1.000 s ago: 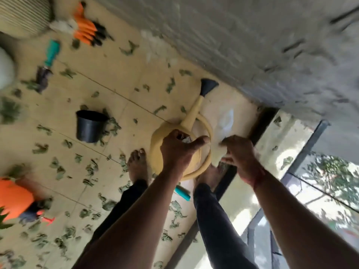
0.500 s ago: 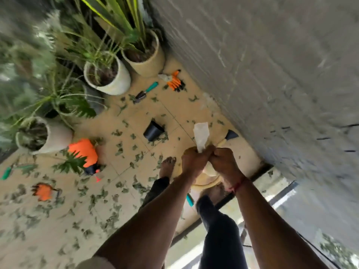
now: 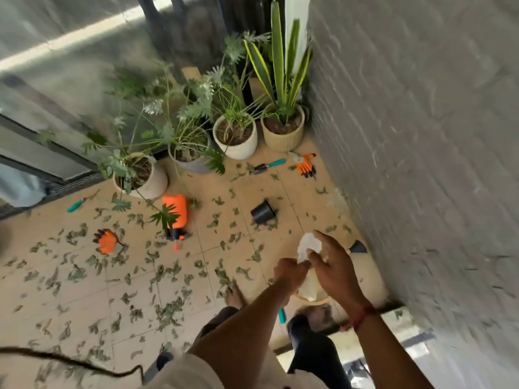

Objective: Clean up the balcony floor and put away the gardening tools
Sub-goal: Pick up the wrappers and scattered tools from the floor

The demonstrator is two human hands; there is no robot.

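Up off watering can (image 3: 310, 289): left grip (image 3: 290, 272) and right grip (image 3: 334, 265) both pinch white wad (image 3: 309, 244), probably a bag, so bagging leaves (image 3: 77, 273) looks next.

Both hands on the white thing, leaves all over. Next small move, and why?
Likely pull the crumpled white sheet open between the left hand and right hand. Both pinch it, it looks bunched, and cut leaves litter the floor. Whether it is a bag I cannot tell.
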